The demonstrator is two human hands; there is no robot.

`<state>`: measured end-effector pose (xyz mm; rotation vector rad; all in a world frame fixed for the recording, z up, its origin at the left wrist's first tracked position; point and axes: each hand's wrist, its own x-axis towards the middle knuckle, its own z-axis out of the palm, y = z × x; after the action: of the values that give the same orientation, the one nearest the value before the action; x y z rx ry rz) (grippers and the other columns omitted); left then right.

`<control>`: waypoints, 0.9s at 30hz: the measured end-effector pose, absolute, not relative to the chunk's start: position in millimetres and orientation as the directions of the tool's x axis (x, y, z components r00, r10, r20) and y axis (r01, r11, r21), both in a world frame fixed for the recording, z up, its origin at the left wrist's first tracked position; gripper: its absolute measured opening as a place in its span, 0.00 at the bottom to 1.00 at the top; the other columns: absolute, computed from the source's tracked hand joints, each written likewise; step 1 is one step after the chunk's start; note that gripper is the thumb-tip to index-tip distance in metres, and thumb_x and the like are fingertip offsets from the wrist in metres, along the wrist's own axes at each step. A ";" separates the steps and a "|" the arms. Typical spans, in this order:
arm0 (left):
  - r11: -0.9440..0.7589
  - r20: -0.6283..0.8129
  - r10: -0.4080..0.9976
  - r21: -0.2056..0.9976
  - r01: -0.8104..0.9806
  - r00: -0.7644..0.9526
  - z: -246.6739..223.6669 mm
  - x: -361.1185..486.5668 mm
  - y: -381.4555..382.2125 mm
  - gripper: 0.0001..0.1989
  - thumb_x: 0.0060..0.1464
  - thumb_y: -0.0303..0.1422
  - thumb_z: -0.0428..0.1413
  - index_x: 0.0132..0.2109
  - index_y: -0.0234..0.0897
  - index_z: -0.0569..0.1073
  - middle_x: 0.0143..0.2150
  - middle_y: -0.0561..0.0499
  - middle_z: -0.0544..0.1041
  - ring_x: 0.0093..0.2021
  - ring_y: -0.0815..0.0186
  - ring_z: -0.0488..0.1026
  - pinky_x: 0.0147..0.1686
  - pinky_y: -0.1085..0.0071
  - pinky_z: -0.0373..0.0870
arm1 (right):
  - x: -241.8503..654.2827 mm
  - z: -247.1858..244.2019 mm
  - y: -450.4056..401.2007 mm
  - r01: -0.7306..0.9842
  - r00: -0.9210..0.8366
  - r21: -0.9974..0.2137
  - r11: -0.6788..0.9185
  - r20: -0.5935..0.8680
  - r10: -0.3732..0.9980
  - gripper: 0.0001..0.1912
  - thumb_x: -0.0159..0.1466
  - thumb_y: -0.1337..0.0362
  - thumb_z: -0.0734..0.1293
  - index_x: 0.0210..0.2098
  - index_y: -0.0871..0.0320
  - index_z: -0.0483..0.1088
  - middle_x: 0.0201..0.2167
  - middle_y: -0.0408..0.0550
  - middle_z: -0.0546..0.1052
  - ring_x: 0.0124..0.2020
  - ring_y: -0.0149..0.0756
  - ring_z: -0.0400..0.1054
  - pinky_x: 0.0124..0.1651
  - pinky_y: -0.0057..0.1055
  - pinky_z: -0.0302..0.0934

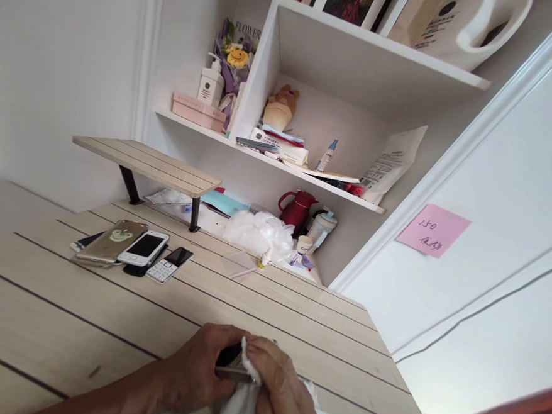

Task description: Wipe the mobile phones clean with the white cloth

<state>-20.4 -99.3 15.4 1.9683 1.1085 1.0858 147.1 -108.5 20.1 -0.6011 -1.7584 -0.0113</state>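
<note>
A dark phone (233, 360) with a metal edge lies at six o'clock in the view, mostly hidden between the left hand (193, 368) and the right hand (282, 384). The left hand is closed around one end of it. The right hand curls over the other end, pressing a crumpled white cloth (241, 409) against it, and the cloth hangs below both hands. The screen is probably turned away, but the hands cover too much to be sure.

At ten o'clock on the bench (52, 305), other phones lie well apart from the hands: a gold-backed phone (110, 241) with a green smiley sticker, a white smartphone (143, 248), and a white keypad phone (170, 264). So far, one phone is in the hands and these lie in a loose group, untouched.

At twelve o'clock, a white plastic bag (258, 234) and a red vacuum jug (297, 211) sit under a white shelf (307, 165). Higher up, a bouquet wrapper (232, 52) reads "FLOWER". At two o'clock, a pink sticky note (432, 230) on the wall shows "250" above handwriting too rough to read.
</note>
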 end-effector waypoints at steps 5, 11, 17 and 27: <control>-0.496 0.372 0.851 0.802 0.334 0.370 25.3 -19.1 -99.7 0.08 0.44 0.24 0.57 0.34 0.38 0.72 0.29 0.57 0.72 0.29 0.68 0.67 0.31 0.73 0.65 | 151.0 20.0 -107.8 0.408 -0.128 -0.371 0.834 0.882 0.454 0.16 0.72 0.73 0.59 0.52 0.55 0.75 0.48 0.52 0.81 0.50 0.37 0.79 0.50 0.29 0.74; -0.473 0.395 0.881 0.745 0.469 0.261 10.9 -24.1 -94.7 0.27 0.36 0.23 0.62 0.48 0.40 0.77 0.44 0.48 0.82 0.46 0.54 0.76 0.51 0.62 0.70 | 149.5 19.2 -109.2 0.401 -0.221 -0.331 0.854 0.870 0.441 0.15 0.73 0.71 0.59 0.48 0.53 0.76 0.45 0.51 0.83 0.44 0.35 0.80 0.47 0.27 0.74; -0.543 0.413 0.837 0.712 0.445 0.360 14.3 -26.3 -88.7 0.18 0.42 0.27 0.63 0.44 0.37 0.77 0.38 0.49 0.81 0.39 0.58 0.77 0.43 0.65 0.71 | 154.3 24.4 -102.0 0.338 -0.203 -0.398 0.853 0.854 0.478 0.14 0.75 0.66 0.57 0.48 0.54 0.75 0.46 0.52 0.82 0.46 0.35 0.80 0.47 0.27 0.75; -0.543 0.407 0.832 0.735 0.406 0.376 17.2 -25.6 -90.5 0.11 0.45 0.28 0.61 0.39 0.39 0.76 0.34 0.52 0.79 0.35 0.61 0.74 0.38 0.68 0.69 | 159.8 19.6 -98.6 0.326 -0.220 -0.406 0.854 0.846 0.486 0.17 0.75 0.66 0.58 0.56 0.51 0.74 0.52 0.52 0.81 0.52 0.39 0.79 0.53 0.31 0.75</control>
<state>-25.6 -90.5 17.2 2.1139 1.0638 1.0657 159.8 -98.6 19.6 -0.6133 -1.8277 0.1662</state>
